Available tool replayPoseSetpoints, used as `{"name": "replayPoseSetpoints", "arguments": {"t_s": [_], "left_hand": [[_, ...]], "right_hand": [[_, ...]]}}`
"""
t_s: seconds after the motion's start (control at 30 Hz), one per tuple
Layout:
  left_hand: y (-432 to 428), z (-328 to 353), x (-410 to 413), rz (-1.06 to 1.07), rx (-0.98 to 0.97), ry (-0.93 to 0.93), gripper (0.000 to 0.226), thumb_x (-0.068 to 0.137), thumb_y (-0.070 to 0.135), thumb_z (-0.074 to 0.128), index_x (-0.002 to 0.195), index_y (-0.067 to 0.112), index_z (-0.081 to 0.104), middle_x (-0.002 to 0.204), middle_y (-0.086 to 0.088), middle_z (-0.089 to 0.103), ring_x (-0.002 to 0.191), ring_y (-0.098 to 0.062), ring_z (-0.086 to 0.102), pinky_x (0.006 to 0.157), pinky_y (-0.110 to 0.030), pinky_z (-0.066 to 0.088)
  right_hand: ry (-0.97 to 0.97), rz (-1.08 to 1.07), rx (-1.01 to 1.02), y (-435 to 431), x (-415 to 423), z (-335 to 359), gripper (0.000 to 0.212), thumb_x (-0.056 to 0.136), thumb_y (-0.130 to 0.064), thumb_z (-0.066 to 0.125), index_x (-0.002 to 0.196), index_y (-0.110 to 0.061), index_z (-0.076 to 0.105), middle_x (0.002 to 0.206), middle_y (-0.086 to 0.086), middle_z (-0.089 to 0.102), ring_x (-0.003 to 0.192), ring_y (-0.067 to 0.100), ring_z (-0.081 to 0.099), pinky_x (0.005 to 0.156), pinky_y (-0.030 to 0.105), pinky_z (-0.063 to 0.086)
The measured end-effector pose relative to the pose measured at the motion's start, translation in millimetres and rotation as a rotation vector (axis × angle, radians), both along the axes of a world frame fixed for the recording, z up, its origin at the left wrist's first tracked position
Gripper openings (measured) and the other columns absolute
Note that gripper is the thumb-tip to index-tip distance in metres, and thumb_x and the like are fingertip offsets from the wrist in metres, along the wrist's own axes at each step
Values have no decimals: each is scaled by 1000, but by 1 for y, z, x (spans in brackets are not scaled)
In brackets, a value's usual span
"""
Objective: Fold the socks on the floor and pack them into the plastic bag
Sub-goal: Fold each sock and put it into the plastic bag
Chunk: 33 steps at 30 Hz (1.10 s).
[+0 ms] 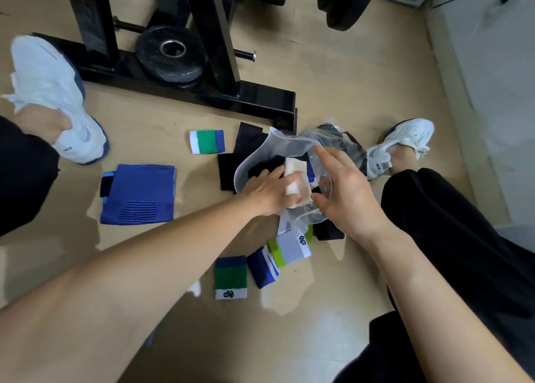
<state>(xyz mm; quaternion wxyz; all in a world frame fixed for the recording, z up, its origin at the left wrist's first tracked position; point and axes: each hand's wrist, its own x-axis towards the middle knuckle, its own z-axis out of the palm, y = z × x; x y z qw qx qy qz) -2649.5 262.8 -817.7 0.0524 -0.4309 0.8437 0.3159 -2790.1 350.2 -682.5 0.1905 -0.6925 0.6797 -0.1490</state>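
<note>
Forearms (144, 267) reach out, left grip (272, 188) clamped on a folded cream sock (295, 177) at the mouth of the clear plastic bag (253, 158), right grip (344, 191) splayed apart just beside, black rack foot (266, 99) close beyond.

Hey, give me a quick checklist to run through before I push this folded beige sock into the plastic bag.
1. Bag mouth open: the plastic bag gapes toward the hands. Ok.
2. Grip on the sock: the left hand holds the beige sock, folded, at the mouth. Ok.
3. Bag steadied: the right hand is open with its fingers on the plastic. Ok.
4. Room inside: black socks are already in the bag, and the space left is unclear. Cannot tell.
5. Floor finished: the blue sock and green-striped sock lie outside the bag. Not ok.
</note>
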Motion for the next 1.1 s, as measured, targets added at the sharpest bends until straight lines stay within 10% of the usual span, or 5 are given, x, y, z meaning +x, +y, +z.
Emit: {"name": "replayPoseSetpoints", "arguments": {"t_s": [0.6, 0.87, 0.97, 1.1], "left_hand": [[-3, -16, -46, 27, 8, -120, 83, 88, 80, 26, 156, 46, -8, 167, 3, -21, 134, -45, 27, 99, -53, 39], [19, 2, -8, 21, -124, 67, 62, 99, 57, 44, 156, 41, 25, 169, -5, 0, 133, -37, 38, 103, -46, 42], [23, 5, 9, -38, -342, 23, 58, 101, 55, 41, 155, 35, 32, 169, -5, 11, 147, -37, 23, 117, -50, 22], [12, -1, 1, 7, -167, -106, 68, 95, 76, 18, 156, 47, 16, 170, 2, -4, 152, -42, -2, 119, -64, -4]], "right_hand": [[-25, -12, -5, 1, -1, 3, 88, 78, 3, 77, 153, -12, 34, 148, -2, 42, 113, 7, 44, 86, -9, 25], [-44, -13, 18, 3, 1, 2, 88, 78, 4, 76, 153, -14, 35, 146, -5, 43, 97, -6, 43, 83, -8, 29], [-29, -14, 13, 2, 1, 3, 88, 78, 4, 76, 154, -15, 34, 145, -4, 43, 92, -2, 45, 80, -8, 29], [-21, -14, 9, 1, 0, 3, 88, 79, 2, 77, 154, -15, 34, 146, -3, 43, 95, -6, 41, 82, -10, 26]]}}
